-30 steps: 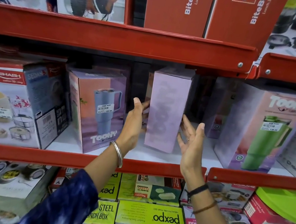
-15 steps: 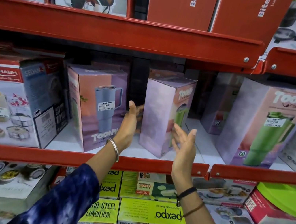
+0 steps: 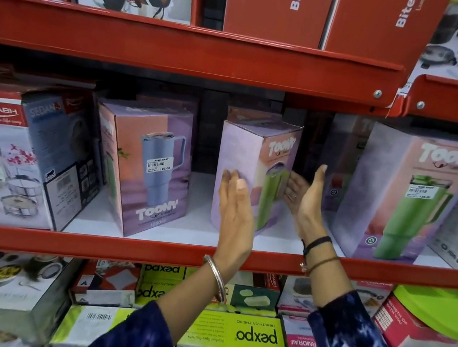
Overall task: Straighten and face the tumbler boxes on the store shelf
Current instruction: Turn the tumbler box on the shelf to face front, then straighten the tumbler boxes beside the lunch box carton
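Your left hand (image 3: 236, 204) lays flat, unclenched fingers (image 3: 232, 181) on the middle tumbler box's (image 3: 254, 174) lilac side. Your right hand (image 3: 306, 196) is spread wide at its green-tumbler face, fingertips touching. The box stands upright, turned corner-forward, on the red shelf (image 3: 150, 253), between the blue-tumbler box (image 3: 145, 167) and another green-tumbler box (image 3: 408, 197).

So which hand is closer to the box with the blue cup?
Left. The left hand is beside the blue tumbler box, though not touching; the right hand is farther right, past the middle box.
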Demonstrator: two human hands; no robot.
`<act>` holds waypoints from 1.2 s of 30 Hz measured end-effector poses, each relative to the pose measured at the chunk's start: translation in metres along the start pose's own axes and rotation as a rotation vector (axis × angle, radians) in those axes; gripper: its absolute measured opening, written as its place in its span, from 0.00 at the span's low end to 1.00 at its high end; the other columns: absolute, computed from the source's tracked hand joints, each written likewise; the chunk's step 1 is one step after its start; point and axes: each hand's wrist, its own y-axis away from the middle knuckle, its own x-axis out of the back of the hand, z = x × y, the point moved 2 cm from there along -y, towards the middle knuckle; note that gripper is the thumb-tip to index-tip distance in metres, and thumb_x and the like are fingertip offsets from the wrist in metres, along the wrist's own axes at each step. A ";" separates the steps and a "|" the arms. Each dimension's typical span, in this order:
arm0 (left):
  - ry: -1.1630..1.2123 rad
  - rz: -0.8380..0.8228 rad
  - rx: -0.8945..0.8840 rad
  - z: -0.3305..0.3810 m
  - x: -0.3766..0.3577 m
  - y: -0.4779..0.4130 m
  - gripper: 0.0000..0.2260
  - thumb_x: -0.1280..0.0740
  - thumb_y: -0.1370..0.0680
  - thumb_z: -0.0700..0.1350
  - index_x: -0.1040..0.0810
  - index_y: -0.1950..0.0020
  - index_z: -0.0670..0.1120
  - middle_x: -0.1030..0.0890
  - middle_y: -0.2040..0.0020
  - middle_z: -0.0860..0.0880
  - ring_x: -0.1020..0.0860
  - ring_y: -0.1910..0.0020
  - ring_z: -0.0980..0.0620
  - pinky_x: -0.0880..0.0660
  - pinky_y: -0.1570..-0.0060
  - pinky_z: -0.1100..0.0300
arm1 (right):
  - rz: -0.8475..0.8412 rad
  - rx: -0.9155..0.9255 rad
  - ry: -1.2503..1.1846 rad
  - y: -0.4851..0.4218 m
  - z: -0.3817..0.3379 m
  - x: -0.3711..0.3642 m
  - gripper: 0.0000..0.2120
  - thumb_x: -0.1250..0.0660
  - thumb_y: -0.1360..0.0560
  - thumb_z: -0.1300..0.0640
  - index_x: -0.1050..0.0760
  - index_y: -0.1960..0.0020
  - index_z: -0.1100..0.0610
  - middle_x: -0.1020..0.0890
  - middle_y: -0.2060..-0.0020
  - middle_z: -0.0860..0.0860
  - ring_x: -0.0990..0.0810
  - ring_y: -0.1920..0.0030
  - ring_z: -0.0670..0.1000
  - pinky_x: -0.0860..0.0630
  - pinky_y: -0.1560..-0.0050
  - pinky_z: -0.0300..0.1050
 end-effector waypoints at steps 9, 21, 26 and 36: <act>0.070 -0.023 0.100 0.003 0.030 -0.045 0.45 0.54 0.36 0.78 0.43 0.24 0.55 0.41 0.23 0.55 0.42 0.25 0.56 0.47 0.25 0.43 | -0.025 0.031 -0.025 0.024 -0.014 0.006 0.40 0.63 0.25 0.32 0.32 0.30 0.57 0.28 0.31 0.55 0.30 0.31 0.54 0.36 0.28 0.53; -0.027 -0.158 0.139 -0.012 0.048 -0.060 0.43 0.56 0.37 0.80 0.42 0.26 0.62 0.38 0.23 0.54 0.40 0.25 0.51 0.44 0.27 0.39 | -0.012 0.041 0.000 0.040 0.005 0.002 0.37 0.60 0.24 0.35 0.30 0.32 0.57 0.26 0.33 0.56 0.27 0.35 0.53 0.33 0.37 0.48; -0.110 -0.043 -0.023 -0.003 0.050 -0.046 0.30 0.57 0.23 0.65 0.43 0.24 0.53 0.41 0.23 0.52 0.43 0.25 0.56 0.49 0.29 0.60 | 0.105 0.117 0.051 0.052 0.009 -0.004 0.33 0.57 0.23 0.36 0.29 0.33 0.54 0.26 0.32 0.53 0.29 0.33 0.51 0.34 0.34 0.46; -0.039 0.201 -0.609 0.040 0.123 -0.009 0.20 0.53 0.18 0.50 0.34 0.30 0.47 0.32 0.28 0.51 0.36 0.27 0.50 0.39 0.27 0.45 | -0.056 0.438 0.007 0.128 0.020 -0.102 0.31 0.53 0.25 0.39 0.31 0.31 0.58 0.26 0.33 0.50 0.29 0.33 0.42 0.35 0.31 0.37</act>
